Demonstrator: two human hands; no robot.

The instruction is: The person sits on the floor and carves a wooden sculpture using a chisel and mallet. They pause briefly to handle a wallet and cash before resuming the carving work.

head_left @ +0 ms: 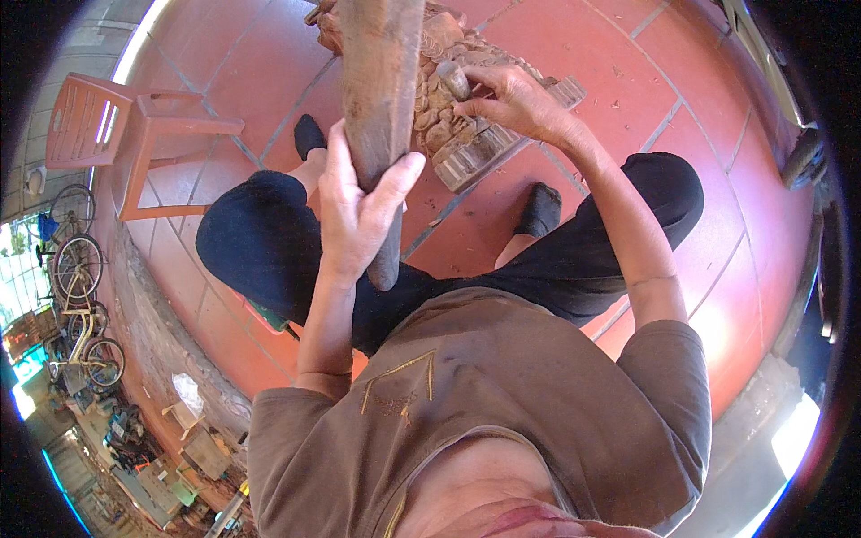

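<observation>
Looking down: I see my own lap, both knees spread, with the wooden carving (466, 125) as landmark on the red tiled floor (682, 117) between my feet.
Left hand (354, 211): wrapped firmly around a wooden mallet (381, 108), thumb on one side, fingers (336, 170) on the other; it sits just nearer me than the carving.
Wooden mallet: a thick, worn club, its head raised over the carving's left part and hiding some of it.
Right hand (511, 103): fingers bunched around a chisel (455, 81), resting on top of the carving.
Chisel: only its rounded handle end shows; I cannot tell where the blade meets the wood.
Wooden carving: ornate relief with a stepped base, lying flat on the tiles.
Red plastic chair (126, 134): well left of the carving.
Bicycles (76, 296): far left of the carving, beyond a low kerb.
</observation>
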